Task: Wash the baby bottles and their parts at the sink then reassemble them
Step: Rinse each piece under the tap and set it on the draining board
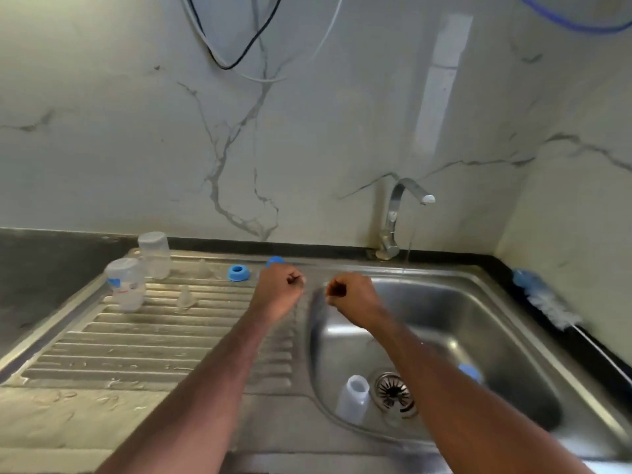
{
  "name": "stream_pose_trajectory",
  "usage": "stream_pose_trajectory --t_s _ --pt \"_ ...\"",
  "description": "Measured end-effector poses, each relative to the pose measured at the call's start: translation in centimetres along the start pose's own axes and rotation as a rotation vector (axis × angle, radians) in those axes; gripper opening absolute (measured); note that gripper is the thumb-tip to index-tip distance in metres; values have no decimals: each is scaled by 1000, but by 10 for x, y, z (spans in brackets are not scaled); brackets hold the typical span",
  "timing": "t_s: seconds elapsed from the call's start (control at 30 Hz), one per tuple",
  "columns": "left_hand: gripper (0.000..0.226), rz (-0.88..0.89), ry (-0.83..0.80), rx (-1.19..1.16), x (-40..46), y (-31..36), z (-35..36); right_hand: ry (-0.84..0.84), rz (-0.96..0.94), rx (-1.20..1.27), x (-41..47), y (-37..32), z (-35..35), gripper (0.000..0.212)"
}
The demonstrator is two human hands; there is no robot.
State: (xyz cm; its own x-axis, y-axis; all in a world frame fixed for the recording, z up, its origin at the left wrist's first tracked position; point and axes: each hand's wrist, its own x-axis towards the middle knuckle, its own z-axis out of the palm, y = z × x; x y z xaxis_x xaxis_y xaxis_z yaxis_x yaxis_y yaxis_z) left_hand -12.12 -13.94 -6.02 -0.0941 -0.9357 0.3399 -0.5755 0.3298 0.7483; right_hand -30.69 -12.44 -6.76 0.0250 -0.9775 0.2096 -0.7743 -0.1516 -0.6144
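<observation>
Two clear baby bottles stand upside down on the steel drainboard [143, 350]: one with a printed label [124, 283], one plain behind it [155, 254]. Two clear nipples [186, 299] [205, 268] sit beside them. A blue ring [238, 272] lies further right, and a second blue ring [275, 260] peeks out behind my left hand [278, 289]. Both hands hover with fingers curled into fists and hold nothing; my right hand [352, 292] is over the basin's left rim. In the sink basin [478, 323] lie a clear bottle [354, 398] and a blue part [471, 372].
The tap [398, 217] at the back runs a thin stream of water into the basin. A blue-and-white bottle brush [543, 299] lies on the dark counter edge to the right. The drain strainer [393, 393] sits mid-basin. Cables hang on the marble wall.
</observation>
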Motion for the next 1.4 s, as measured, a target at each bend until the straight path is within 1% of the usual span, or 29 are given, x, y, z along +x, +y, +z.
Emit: stream_pose_trajectory --t_s 0.1,0.23,0.3,0.37,0.47,0.53,0.63,0.7,0.73,0.8,0.9,0.93,0.97,1.03,1.1,1.13,1.2,1.23,1.27,1.4 --pt "19 22 -95 -76 3 31 64 20 115 -46 -20 61 -39 12" --pt "13 4 -288 -64 0 53 137 56 252 -112 -51 133 -73 19" --pt "13 -27 -354 -56 1 57 163 19 312 -164 -64 165 -75 19" --pt "15 -58 -390 -68 3 59 180 -89 346 -227 -69 188 -72 18" --pt "23 -77 -390 -46 7 54 195 -236 386 -305 -64 200 -65 33" --pt "29 -108 -376 -56 9 48 201 -299 393 -424 -62 205 -57 43" --pt "28 -150 -365 -96 10 38 204 -383 352 -612 -59 213 -49 48" --pt "24 -180 -344 -126 11 32 202 -431 346 -705 -57 216 -47 47" --pt "22 -193 -334 -142 12 31 201 -441 346 -736 -56 218 -46 43" --pt "20 -222 -324 -188 16 29 198 -464 344 -774 -56 221 -41 33" --pt "18 -270 -299 -245 21 26 194 -500 311 -798 -51 211 -37 29" --pt "18 -286 -294 -252 22 24 194 -472 297 -750 -47 208 -36 29" --pt "17 -305 -294 -253 22 22 195 -416 301 -650 -42 204 -34 29" --pt "16 -334 -336 -233 21 19 199 -247 334 -349 -26 198 -29 35" --pt "31 -338 -400 -228 20 19 204 -115 375 -36 -11 188 -25 35" --pt "40 -318 -421 -224 19 20 208 -88 413 95 -5 184 -22 32" --pt "57 -253 -433 -208 18 21 214 -83 482 329 1 181 -17 24" --pt "62 -228 -427 -202 18 22 216 -94 501 426 2 180 -17 21" --pt "61 -200 -416 -194 18 24 218 -99 504 488 2 180 -19 20" --pt "34 -114 -313 -178 15 31 221 -96 513 656 3 182 -19 31"
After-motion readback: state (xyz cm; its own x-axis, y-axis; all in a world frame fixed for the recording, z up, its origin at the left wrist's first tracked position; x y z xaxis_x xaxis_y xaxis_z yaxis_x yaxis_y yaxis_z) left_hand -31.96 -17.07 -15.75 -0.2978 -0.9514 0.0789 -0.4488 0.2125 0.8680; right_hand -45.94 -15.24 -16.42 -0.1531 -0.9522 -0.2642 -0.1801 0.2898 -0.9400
